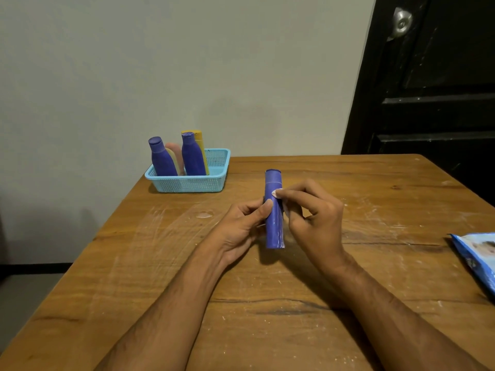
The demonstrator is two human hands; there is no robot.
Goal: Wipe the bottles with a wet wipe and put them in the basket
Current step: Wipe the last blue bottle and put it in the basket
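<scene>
Left hand (pixel 245 226) grips purple bottle (pixel 273 210) upright at centre; right hand (pixel 312 215) pinches wet wipe (pixel 278 195) against it. Basket (pixel 187 180) at 11 o'clock.

One view only, from the camera on my head. It looks forward and down across the table (pixel 375 290), wide-angle, close over my forearms. Centre: both hands. Far left: basket (pixel 187 183) at the table's corner, against the wall (pixel 187 62). Far right: dark door (pixel 434 89). Right edge: a packet (pixel 479 255), cut off.
</scene>
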